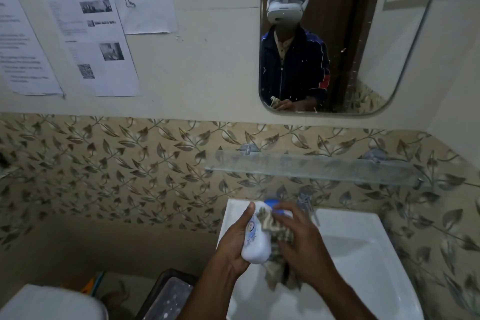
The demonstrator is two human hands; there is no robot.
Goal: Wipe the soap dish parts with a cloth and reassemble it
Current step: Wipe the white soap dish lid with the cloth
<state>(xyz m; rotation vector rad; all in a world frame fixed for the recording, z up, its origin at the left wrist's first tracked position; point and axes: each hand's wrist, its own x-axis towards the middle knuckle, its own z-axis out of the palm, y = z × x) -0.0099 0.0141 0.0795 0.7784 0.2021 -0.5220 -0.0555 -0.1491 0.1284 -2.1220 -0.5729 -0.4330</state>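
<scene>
Holding the white soap dish part over the sink, the left hand is wrapped around its outer side while the right hand presses the patterned cloth against it, fingers closed on the fabric. My worry: smooth plastic plus a hard scrub could pop it out of that one-sided grip and drop it into the basin. The blue piece behind looks blurry, so I can't tell where it sits.

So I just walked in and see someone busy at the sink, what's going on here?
A person stands over the white sink cleaning a soap dish. The left hand holds the white soap dish part, while the right hand presses a patterned cloth against it. A blue piece shows at its far end. It isn't reassembled yet.
</scene>
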